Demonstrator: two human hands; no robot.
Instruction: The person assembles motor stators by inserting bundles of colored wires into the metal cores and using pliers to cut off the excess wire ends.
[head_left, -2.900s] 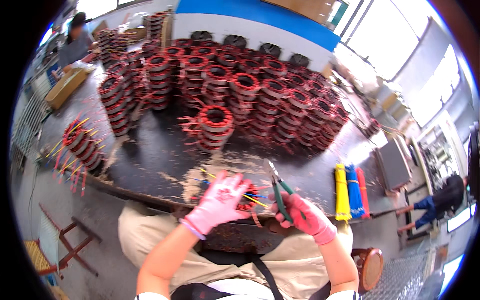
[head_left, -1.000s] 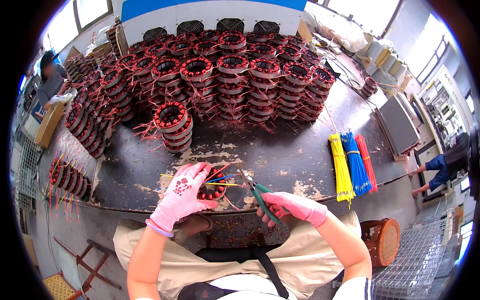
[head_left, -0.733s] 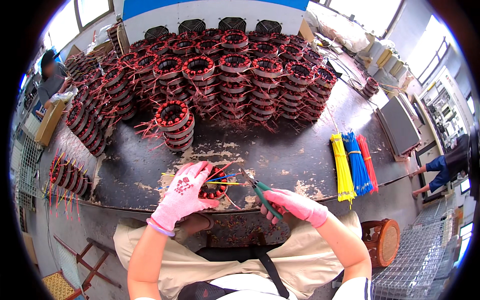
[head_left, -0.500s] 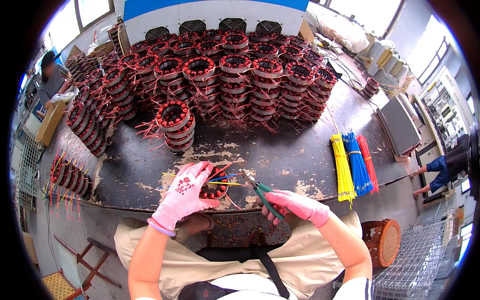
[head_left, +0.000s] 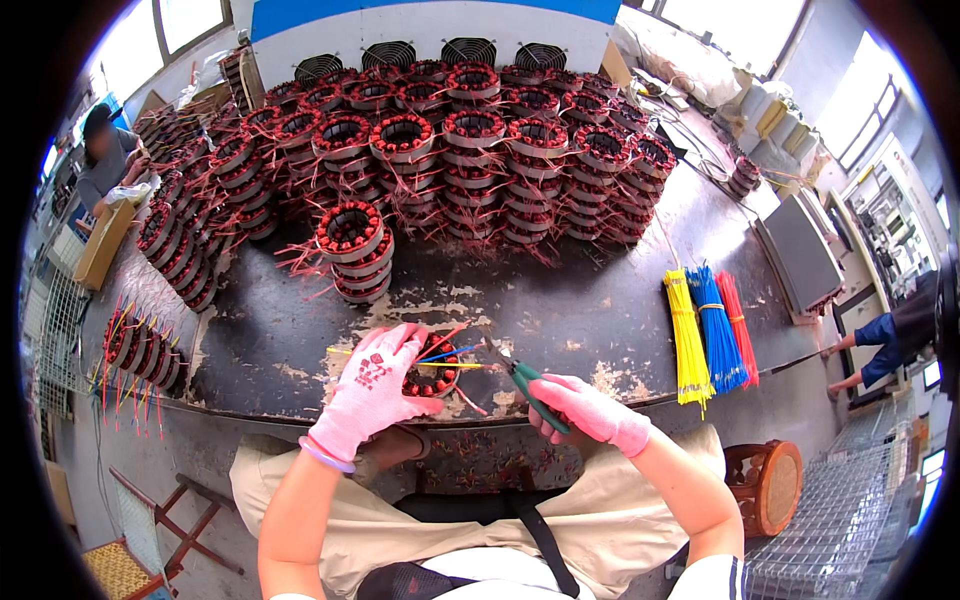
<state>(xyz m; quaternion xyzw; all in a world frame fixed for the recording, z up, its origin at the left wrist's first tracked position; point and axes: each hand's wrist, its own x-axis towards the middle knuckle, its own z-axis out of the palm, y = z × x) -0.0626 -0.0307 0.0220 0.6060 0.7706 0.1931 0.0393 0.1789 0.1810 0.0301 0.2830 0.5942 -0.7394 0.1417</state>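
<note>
My left hand [head_left: 372, 385], in a pink glove, is closed over the left side of a wound motor stator [head_left: 440, 378] at the table's near edge, covering much of it. Red, blue and yellow wires stick out of the stator to the right, and a yellow wire end shows left of the glove. In my right hand [head_left: 590, 410], also gloved in pink, is a pair of green-handled cutting pliers [head_left: 530, 385]. Their jaws point up and left, close to the wire ends; whether they touch a wire I cannot tell.
Tall stacks of stators [head_left: 470, 180] fill the table's back, with a shorter stack [head_left: 355, 255] nearer. At right lie yellow [head_left: 687, 340], blue [head_left: 715, 330] and red wire bundles [head_left: 738, 335]. Wired stators [head_left: 140, 350] lie at left. A wooden stool [head_left: 770, 485] stands right. Two other people are nearby.
My right hand has moved slightly left and up with the pliers, and its fingers wrap closer round the handles. My left hand stays on the stator.
</note>
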